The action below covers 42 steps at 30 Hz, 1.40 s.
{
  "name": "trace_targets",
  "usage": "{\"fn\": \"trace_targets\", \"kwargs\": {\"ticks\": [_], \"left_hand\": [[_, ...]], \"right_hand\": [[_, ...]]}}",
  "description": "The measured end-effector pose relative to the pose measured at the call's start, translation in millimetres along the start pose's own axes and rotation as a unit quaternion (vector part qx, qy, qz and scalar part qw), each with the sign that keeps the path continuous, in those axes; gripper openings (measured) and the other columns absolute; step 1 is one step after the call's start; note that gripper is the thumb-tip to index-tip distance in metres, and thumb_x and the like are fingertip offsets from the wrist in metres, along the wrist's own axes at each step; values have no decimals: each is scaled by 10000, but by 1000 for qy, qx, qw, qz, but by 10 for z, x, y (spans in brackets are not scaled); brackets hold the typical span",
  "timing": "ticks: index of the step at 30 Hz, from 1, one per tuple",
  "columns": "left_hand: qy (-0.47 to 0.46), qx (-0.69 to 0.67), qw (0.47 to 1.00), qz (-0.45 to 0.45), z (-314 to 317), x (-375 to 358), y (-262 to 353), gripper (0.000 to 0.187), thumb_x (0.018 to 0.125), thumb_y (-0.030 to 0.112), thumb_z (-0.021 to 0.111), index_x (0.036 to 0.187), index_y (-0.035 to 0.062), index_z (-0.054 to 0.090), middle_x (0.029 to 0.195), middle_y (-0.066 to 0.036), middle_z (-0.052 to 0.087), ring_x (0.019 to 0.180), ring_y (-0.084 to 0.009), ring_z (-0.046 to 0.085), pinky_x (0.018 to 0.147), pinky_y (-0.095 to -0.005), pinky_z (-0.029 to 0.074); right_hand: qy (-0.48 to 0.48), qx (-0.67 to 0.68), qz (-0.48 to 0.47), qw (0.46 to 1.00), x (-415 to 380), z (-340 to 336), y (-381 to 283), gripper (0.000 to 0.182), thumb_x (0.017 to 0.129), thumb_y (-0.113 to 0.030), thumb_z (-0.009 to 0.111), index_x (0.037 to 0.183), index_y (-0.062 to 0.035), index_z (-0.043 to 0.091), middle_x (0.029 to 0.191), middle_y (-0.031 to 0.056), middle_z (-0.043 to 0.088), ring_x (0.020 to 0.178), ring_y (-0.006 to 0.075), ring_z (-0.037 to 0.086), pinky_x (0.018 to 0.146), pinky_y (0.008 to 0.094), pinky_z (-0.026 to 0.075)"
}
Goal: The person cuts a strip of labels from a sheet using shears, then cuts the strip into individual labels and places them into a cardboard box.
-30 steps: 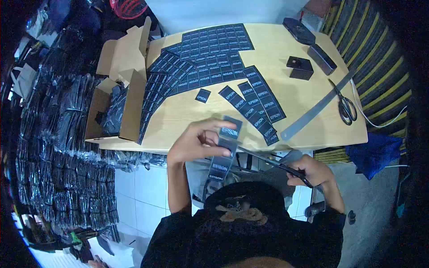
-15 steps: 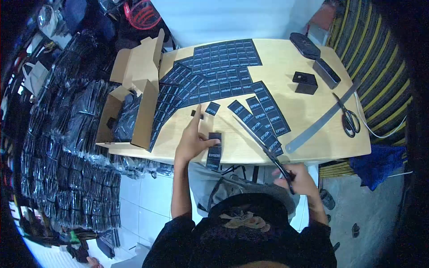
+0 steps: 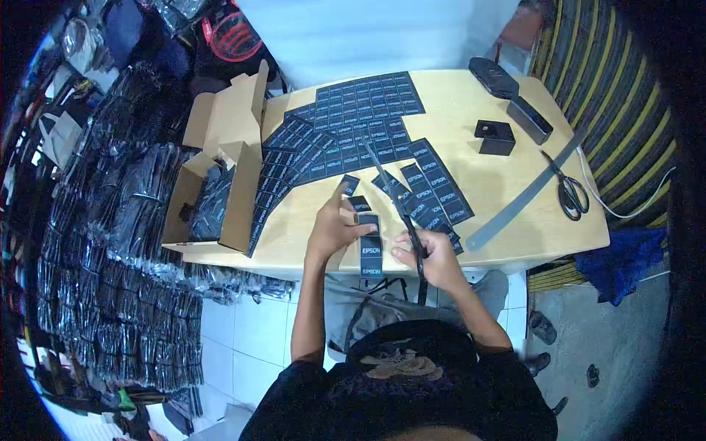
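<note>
My left hand (image 3: 337,229) is over the front part of the table, its thumb on the upper end of a short strip of black EPSON labels (image 3: 371,253) that reaches over the table edge. The index finger points at a loose cut label (image 3: 350,184), and a small dark piece (image 3: 359,205) is beside the fingers. My right hand (image 3: 432,259) grips long-bladed scissors (image 3: 404,206), the blades pointing up and left across the table. Under and beside the blades lie label strips (image 3: 423,192). Whether the blades are apart is hard to see.
Larger label sheets (image 3: 368,99) cover the back of the table. An open cardboard box (image 3: 237,195) stands at the left. On the right are a steel ruler (image 3: 507,204), second scissors (image 3: 570,197), a black block (image 3: 496,140) and dark cases (image 3: 529,121). Bundled plastic packs (image 3: 118,309) fill the left side.
My right hand has brought the scissors left and up over the table, closer to my left hand. The left hand and the label strip have shifted slightly right.
</note>
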<state>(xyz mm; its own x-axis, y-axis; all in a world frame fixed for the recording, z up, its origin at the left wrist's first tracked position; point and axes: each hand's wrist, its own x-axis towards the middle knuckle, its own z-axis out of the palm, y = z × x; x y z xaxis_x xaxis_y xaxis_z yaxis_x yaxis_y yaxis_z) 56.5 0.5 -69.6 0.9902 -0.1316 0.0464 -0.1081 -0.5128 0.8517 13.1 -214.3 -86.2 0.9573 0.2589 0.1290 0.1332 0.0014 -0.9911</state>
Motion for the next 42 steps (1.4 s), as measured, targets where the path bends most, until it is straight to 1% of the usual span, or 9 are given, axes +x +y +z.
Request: {"fn": "trace_targets", "kwargs": {"ticks": [5,10,14,19,26,31,34,40,42], "left_hand": [[121,38,992,27,-32,-178,216,1062,612,45,813,1425,55,129,1194,-206,509,630,-131,609,474,-228,472],[14,-206,978,42,42,-354,519,915,623,-37,776,1379,42,266,1284,-175,459,653,-53,575,567,-177,487],[50,-300,950,70,172,-417,654,733,674,-99,705,1307,8,352,1262,-147,471,756,-83,596,648,-190,502],[41,-279,949,139,347,-545,616,468,770,-38,656,1208,22,501,1180,-111,510,834,-99,582,717,-210,471],[28,-244,967,64,365,-610,868,298,832,18,607,1129,23,603,1028,-34,537,622,2,337,520,-143,276],[-3,-274,960,52,376,-644,685,288,815,11,625,1103,18,616,965,-5,533,605,-1,343,496,-157,259],[72,-280,954,76,347,-635,771,301,782,-23,654,1080,8,623,953,-13,524,630,-6,389,529,-143,333],[110,-233,960,104,125,-627,818,415,707,-40,716,1105,5,610,892,-6,495,647,-17,411,539,-133,330],[92,-233,962,105,24,-651,772,482,665,-38,745,1123,15,606,863,0,477,644,-11,404,517,-142,314]], "right_hand": [[-15,-77,-12,997,-40,-26,-115,337,715,-227,773,873,29,621,601,7,514,549,52,423,500,236,369],[-29,-4,-14,999,25,60,-113,284,745,-220,746,831,12,607,648,-9,535,583,47,433,520,233,363],[-63,75,92,991,-11,28,-254,160,814,-140,664,755,-23,572,608,-56,463,565,15,400,485,202,307],[-16,90,37,995,-22,-13,-409,103,838,-96,622,801,-17,566,632,-74,460,566,6,387,482,189,295],[-30,55,-53,997,-62,-26,-469,121,846,-61,602,941,5,567,718,-53,511,629,3,427,509,179,315],[-41,31,-1,999,-99,-106,-447,76,850,-53,595,898,1,572,756,-38,527,635,13,435,523,183,330],[-59,38,-28,997,-131,-158,-370,132,833,-114,638,849,-3,570,736,-32,503,621,27,425,530,198,335],[-145,12,-36,989,-388,-497,-244,822,599,-604,713,1101,-13,439,681,-22,392,615,85,384,561,228,337],[-184,-3,23,983,-496,-701,-394,721,633,-536,722,1050,-3,473,684,-17,408,621,100,407,569,239,349]]}}
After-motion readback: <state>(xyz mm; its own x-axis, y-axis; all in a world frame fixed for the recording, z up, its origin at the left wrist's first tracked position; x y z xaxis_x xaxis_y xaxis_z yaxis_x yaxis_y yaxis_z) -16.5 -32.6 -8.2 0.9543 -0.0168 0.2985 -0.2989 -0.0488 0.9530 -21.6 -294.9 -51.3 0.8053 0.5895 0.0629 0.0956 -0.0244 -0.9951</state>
